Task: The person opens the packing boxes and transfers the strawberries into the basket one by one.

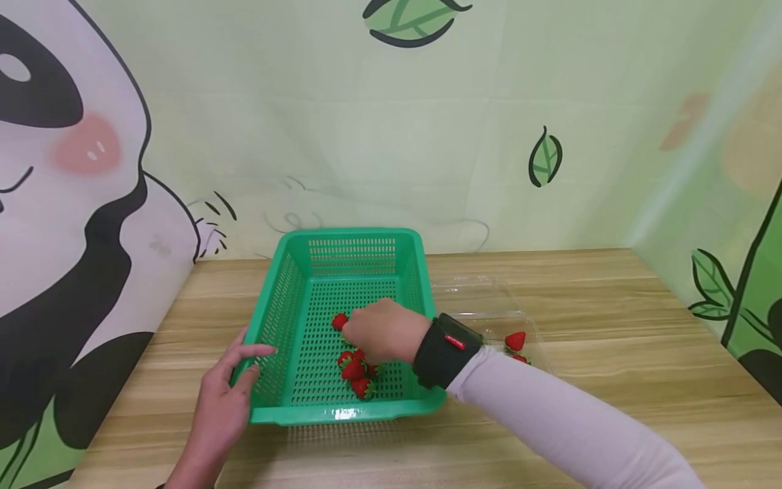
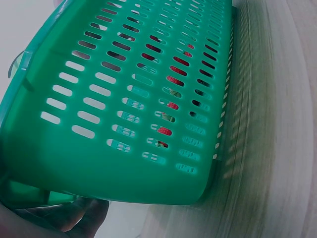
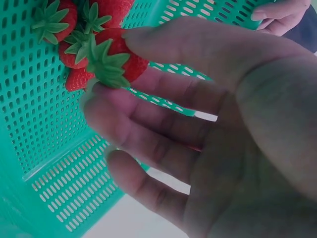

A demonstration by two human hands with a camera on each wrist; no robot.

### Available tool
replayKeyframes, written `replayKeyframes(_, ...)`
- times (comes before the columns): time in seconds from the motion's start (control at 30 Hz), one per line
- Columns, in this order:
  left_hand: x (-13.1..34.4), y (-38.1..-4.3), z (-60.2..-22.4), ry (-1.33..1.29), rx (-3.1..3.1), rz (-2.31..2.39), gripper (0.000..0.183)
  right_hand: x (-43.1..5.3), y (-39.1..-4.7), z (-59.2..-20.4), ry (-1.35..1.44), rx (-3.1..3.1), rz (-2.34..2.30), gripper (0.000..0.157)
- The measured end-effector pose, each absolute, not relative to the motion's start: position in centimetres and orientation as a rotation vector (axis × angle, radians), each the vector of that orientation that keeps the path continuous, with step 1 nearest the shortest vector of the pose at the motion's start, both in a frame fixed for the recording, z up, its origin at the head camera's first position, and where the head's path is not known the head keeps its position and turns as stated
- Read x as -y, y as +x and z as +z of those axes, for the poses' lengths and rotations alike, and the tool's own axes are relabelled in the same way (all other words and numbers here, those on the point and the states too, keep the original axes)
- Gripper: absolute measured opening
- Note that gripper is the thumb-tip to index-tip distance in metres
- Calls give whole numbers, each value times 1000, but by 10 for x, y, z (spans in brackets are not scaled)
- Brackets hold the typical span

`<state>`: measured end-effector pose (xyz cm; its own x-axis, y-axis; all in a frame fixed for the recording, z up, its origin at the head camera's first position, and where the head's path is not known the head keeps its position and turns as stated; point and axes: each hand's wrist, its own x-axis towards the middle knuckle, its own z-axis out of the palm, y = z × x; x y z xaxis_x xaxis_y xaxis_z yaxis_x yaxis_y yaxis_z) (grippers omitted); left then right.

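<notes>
A green perforated plastic basket (image 1: 348, 412) stands on the wooden table, with several red strawberries (image 1: 353, 371) on its floor. My left hand (image 1: 222, 394) holds its left rim near the front corner, thumb and index finger over the edge. In the left wrist view, fingertips (image 2: 91, 218) show below the basket wall (image 2: 124, 181). Inside the basket is my right hand (image 1: 383, 331), above the strawberries. The right wrist view shows a strawberry (image 3: 132, 60) with green leaves pinched between thumb and fingers, close to other strawberries.
Right of the basket lies a clear plastic container (image 1: 479, 305), partly hidden by my right forearm. A couple of strawberries (image 1: 515, 341) are in it. Behind the table hangs a printed backdrop (image 1: 342, 136) with a panda and leaves.
</notes>
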<state>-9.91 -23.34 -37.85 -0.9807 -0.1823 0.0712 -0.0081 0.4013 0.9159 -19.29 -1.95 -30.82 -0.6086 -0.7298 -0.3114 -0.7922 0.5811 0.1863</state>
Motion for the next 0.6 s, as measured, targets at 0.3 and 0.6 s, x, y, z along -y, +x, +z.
replayKeyframes(0.3, 234, -99, -379, 143, 2458, -1680, 29, 26, -193, -313, -1214, -2580, 425, 7)
replayKeyframes(0.6, 233, -99, -377, 146, 2462, -1680, 29, 31, -190, -315, -1232, -2432, 201, 16)
